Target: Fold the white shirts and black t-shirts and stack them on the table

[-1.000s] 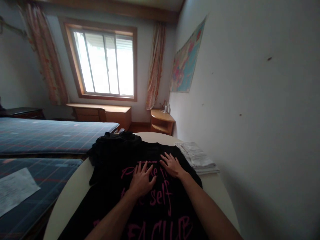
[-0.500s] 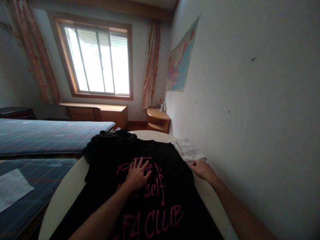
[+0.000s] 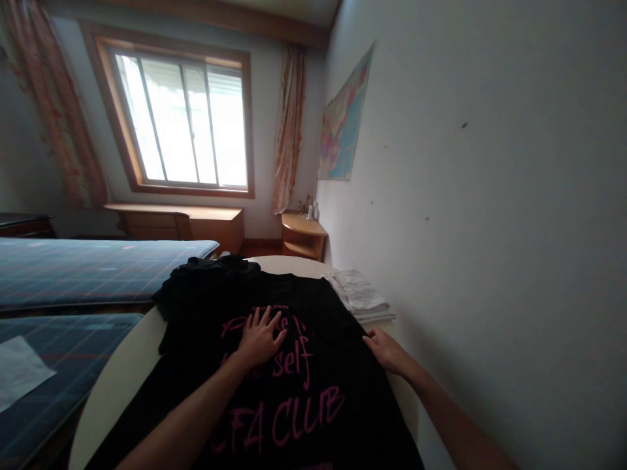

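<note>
A black T-shirt point(image 3: 323, 372) with pink lettering lies spread over a round, pale table point(image 3: 105, 385), its neckline at the far side. My left hand point(image 3: 261, 338) rests flat on the upper chest print, fingers spread. At the shirt's right edge, near the sleeve, my right hand point(image 3: 385, 349) has thumb and fingers pinched on the black cloth. Folded white cloth point(image 3: 360, 292) lies just beyond that hand, along the table's right rim. Heaped at the far left of the table is a dark bundle of clothing point(image 3: 196, 284), touching the shirt.
A white wall point(image 3: 470, 261) rises close on the right, with a map point(image 3: 345, 124) on it. Mattresses point(image 3: 98, 271) with a plaid cover stand at left, one bearing a white sheet of paper point(image 3: 22, 369). A desk point(image 3: 215, 219) and a corner shelf point(image 3: 304, 225) are beyond.
My right hand has moved from beside the white cloth a little nearer, down the shirt's right edge. The left hand stays flat on the print. The view has turned slightly right.
</note>
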The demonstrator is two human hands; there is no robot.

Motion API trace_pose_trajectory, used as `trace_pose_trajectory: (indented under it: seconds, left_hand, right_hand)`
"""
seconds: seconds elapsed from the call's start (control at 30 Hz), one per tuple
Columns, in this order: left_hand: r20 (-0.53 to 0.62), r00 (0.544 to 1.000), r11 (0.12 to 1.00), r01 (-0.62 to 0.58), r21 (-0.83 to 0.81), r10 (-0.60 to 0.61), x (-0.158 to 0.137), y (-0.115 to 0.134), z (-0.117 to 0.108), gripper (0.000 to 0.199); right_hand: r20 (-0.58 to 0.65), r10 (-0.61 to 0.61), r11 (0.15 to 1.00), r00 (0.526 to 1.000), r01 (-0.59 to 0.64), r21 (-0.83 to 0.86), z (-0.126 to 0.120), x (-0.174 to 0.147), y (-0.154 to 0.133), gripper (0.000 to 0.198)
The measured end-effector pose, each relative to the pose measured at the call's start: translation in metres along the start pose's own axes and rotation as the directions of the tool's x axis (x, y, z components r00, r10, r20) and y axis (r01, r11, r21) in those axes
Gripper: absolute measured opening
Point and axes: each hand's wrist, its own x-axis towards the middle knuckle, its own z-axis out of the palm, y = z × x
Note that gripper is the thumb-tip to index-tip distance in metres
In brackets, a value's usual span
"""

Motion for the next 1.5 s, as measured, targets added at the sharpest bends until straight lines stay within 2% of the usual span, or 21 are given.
trace_pose_trajectory:
  seconds: [0.13,0.23,0.37,0.47,0.6,0.7,0.77,0.87,1.0,1.1,1.2,1.3,1.4,1.5]
  left_hand:
    - [-0.007,0.997,0.996,-0.080,-0.048,0.080,-0.004,0.010,-0.007,0.056]
    - [0.037,0.974,0.965,-0.218,-0.147,0.225,-0.005,0.024,-0.015,0.057]
    - [0.092,0.909,0.895,-0.376,-0.240,0.406,-0.002,0.045,-0.017,0.059]
    - [0.131,0.884,0.878,-0.409,-0.248,0.448,-0.001,0.056,-0.011,0.060]
    - [0.128,0.902,0.888,-0.368,-0.274,0.413,0.002,0.062,-0.006,0.055]
    - [0.132,0.923,0.880,-0.291,-0.375,0.362,0.009,0.065,-0.009,0.048]
    - [0.116,0.947,0.848,-0.208,-0.487,0.299,0.016,0.067,-0.012,0.048]
    - [0.065,0.988,0.779,-0.071,-0.623,0.142,0.028,0.068,-0.013,0.050]
    - [0.017,1.000,0.689,0.019,-0.724,-0.010,0.041,0.064,-0.003,0.051]
    - [0.002,0.999,0.701,0.031,-0.712,-0.042,0.050,0.060,0.006,0.051]
    - [-0.005,0.999,0.720,0.034,-0.693,-0.052,0.055,0.057,0.011,0.052]
    - [-0.052,0.998,0.735,-0.019,-0.678,-0.022,0.058,0.055,0.006,0.057]
    - [-0.125,0.992,0.755,-0.093,-0.649,0.015,0.060,0.052,-0.004,0.064]
    - [-0.147,0.989,0.811,-0.069,-0.580,-0.021,0.059,0.045,-0.010,0.065]
  right_hand:
    - [0.075,-0.039,0.999,0.996,0.037,0.029,0.004,-0.007,0.000,0.032]
    - [0.093,-0.059,0.997,0.994,0.064,-0.052,0.007,-0.008,-0.004,0.032]
    - [0.043,-0.040,0.992,0.998,0.045,-0.117,0.010,-0.007,-0.016,0.035]
    - [-0.018,-0.050,0.993,0.999,0.048,-0.104,0.012,-0.008,-0.029,0.040]
    - [-0.084,-0.093,0.995,0.992,0.089,-0.051,0.013,-0.010,-0.050,0.043]
    - [-0.091,-0.145,0.989,0.985,0.143,-0.024,0.017,-0.013,-0.072,0.045]
    - [-0.086,-0.207,0.978,0.975,0.207,-0.007,0.023,-0.016,-0.088,0.045]
    - [-0.048,-0.293,0.955,0.955,0.294,0.028,0.036,-0.026,-0.109,0.047]
    - [0.051,-0.356,0.934,0.933,0.352,0.068,0.054,-0.043,-0.121,0.051]
    - [0.119,-0.383,0.924,0.916,0.377,0.068,0.060,-0.052,-0.120,0.056]
    - [0.142,-0.360,0.932,0.922,0.361,0.020,0.058,-0.055,-0.117,0.056]
    - [0.108,-0.334,0.942,0.936,0.334,0.017,0.050,-0.055,-0.123,0.052]
    - [0.031,-0.354,0.932,0.935,0.350,0.094,0.044,-0.056,-0.133,0.050]
    - [0.050,-0.396,0.911,0.917,0.385,0.145,0.045,-0.061,-0.140,0.052]
